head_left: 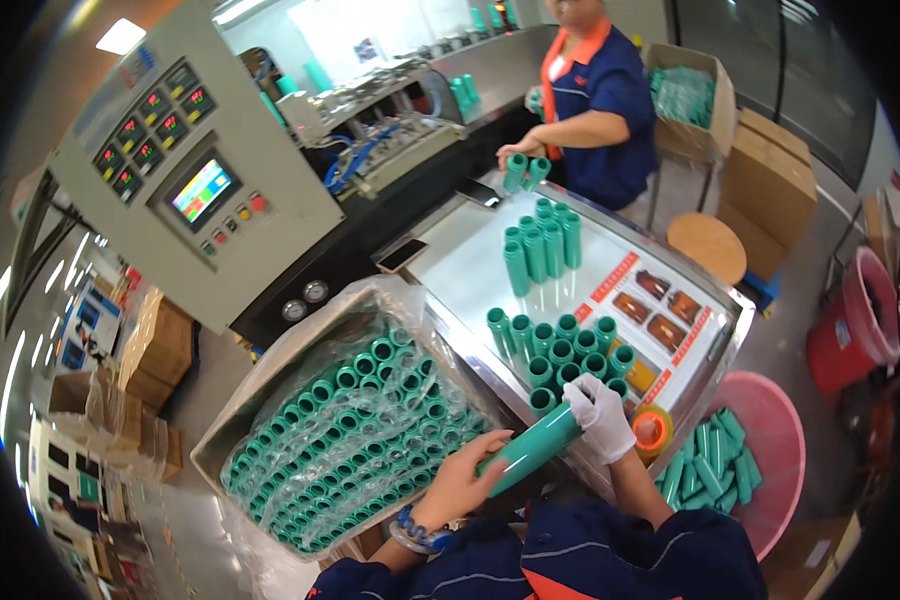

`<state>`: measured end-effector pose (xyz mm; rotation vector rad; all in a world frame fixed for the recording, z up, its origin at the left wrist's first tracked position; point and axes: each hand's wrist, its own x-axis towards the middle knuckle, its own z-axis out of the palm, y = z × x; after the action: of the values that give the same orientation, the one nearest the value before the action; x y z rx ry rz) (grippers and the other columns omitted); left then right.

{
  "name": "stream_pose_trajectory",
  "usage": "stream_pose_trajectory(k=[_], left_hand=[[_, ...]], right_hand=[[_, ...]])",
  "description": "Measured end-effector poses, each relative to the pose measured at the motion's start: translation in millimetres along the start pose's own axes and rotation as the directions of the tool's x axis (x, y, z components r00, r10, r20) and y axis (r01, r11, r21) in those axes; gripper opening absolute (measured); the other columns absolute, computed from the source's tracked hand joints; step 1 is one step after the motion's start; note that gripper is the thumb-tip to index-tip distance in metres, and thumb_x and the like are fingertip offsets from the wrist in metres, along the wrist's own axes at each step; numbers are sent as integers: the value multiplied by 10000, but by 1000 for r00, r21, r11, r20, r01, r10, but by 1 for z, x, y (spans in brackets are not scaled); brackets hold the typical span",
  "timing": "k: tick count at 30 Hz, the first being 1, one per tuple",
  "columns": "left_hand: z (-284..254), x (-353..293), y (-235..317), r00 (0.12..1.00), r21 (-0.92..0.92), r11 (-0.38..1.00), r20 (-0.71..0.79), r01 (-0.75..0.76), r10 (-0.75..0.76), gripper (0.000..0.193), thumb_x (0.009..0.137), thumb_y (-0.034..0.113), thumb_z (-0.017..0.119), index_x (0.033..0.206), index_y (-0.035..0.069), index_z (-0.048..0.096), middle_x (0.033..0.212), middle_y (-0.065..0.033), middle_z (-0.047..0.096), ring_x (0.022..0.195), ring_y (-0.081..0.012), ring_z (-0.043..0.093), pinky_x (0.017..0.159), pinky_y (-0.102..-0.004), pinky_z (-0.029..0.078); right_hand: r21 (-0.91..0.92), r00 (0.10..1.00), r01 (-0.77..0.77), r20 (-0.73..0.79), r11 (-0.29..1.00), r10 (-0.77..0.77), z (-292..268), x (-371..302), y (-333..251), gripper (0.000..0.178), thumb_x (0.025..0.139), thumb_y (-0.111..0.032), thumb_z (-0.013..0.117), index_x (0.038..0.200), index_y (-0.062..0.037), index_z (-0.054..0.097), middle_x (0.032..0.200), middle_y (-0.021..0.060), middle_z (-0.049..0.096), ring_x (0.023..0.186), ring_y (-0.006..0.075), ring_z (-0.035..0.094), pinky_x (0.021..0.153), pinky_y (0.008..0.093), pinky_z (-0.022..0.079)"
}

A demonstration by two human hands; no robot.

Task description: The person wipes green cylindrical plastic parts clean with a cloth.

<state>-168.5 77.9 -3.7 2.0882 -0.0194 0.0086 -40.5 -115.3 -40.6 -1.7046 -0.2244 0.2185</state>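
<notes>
A glossy green plastic bottle (535, 452) lies slanted between my hands. My left hand (465, 478), bare, with a blue bracelet at the wrist, is closed round its lower left end. My right hand (602, 418), in a white glove, grips its upper right end, which the fingers hide. Just beyond it, a cluster of green bottles (560, 352) stands upright with open necks on the metal-edged table (460, 245). Left of my left hand, a cardboard box (232, 415) lined with clear plastic holds rows of similar bottles (345, 430).
Across the table, a co-worker (610, 110) holds two green bottles (525, 172) near another upright group (542, 240). A pink tub (775, 440) with loose green pieces stands at the right, beside an orange tape roll (652, 430). A machine control panel (195, 180) rises at the left.
</notes>
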Motion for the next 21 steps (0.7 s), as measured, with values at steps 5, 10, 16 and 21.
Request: stream_pose_trajectory(k=[5,10,16,21], left_hand=[[-15,8,-17,895,-723,545,427,425,-130,569,990,443,341,1349,2,368,1183,-183,564,1000,-286,623,795,-385,532],[-12,8,-27,771,-736,269,635,621,-40,615,958,456,422,1360,-3,342,1093,-212,586,837,-242,654,558,-278,551],[-10,7,-10,815,-448,704,471,551,-338,501,881,363,616,1238,28,511,946,-120,634,710,-152,607,500,-259,494],[9,12,12,981,254,960,-115,-121,154,572,732,265,774,1195,23,542,967,-133,644,808,-251,640,682,-341,513]], right_hand=[[85,997,71,-31,994,-68,-4,-6,-29,224,863,-225,553,794,-16,595,629,116,573,588,172,583,582,295,454],[-79,956,294,26,953,-293,-5,-10,-50,193,835,-192,567,759,-22,618,607,136,587,563,226,606,558,319,463],[-118,989,134,79,984,-125,-6,1,-47,217,864,-245,537,813,-45,605,624,124,593,591,229,613,576,334,461],[-55,1000,13,29,998,-11,-4,13,-35,278,885,-313,512,826,-55,598,652,135,595,637,268,619,604,355,458]])
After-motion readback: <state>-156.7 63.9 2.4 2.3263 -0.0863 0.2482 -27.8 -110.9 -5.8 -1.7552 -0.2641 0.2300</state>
